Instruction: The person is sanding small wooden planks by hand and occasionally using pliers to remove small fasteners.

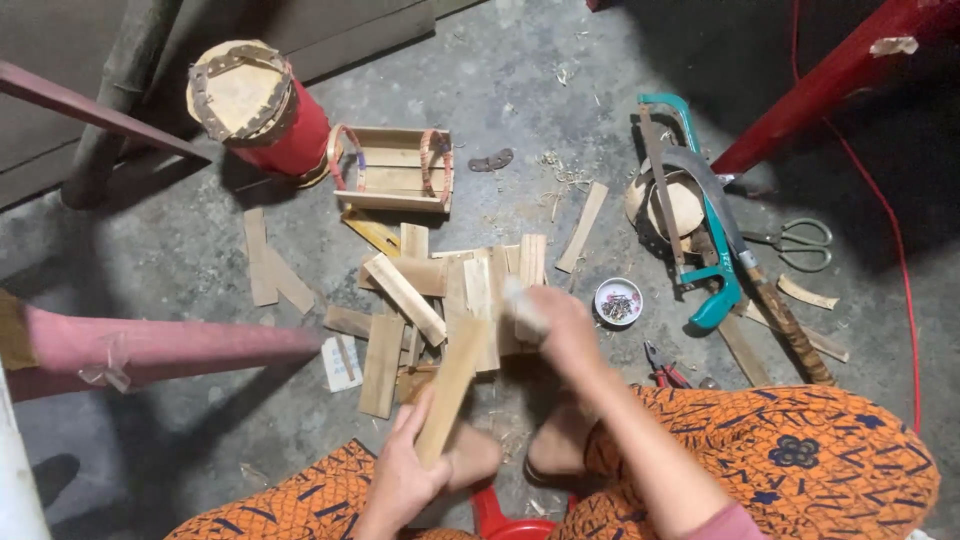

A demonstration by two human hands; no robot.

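My left hand (405, 478) grips the near end of a flat bamboo strip (450, 388) that leans up and away from me. My right hand (553, 318), blurred by motion, is closed on a small pale block (527, 308) held at the strip's far end. Just beyond both hands lies a loose pile of bamboo slats (430, 290) on the concrete floor. My knees in orange patterned cloth (790, 450) frame the bottom of the view, and my bare feet rest below the hands.
A small slatted bamboo basket (392, 170) and a red cylinder with a woven lid (262, 105) stand behind the pile. To the right lie a teal hacksaw (700, 200), a curved knife (740, 250), scissors (805, 243), red pliers (662, 368) and a small dish of nails (618, 301). A pink bar (150, 345) juts in from the left.
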